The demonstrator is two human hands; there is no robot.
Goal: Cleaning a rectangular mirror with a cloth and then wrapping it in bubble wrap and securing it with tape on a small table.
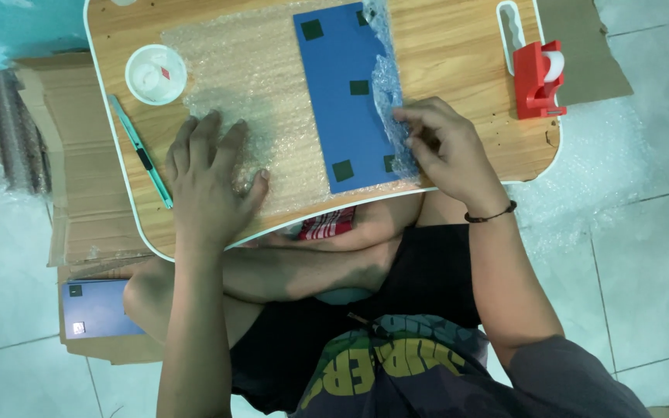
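Observation:
A blue rectangular board (342,93) with small dark squares lies on a sheet of bubble wrap (257,85) spread over a small wooden lap table (458,46). My left hand (207,174) rests flat, fingers apart, on the bubble wrap to the left of the board. My right hand (443,147) pinches the bubble wrap's edge, folded up against the board's right side near its lower corner.
A white round lid (156,73) and a teal utility knife (141,151) lie on the table's left part. A red tape dispenser (540,77) stands at its right end. Cardboard (71,162) lies under the table, and another blue board (94,310) sits on the floor at left.

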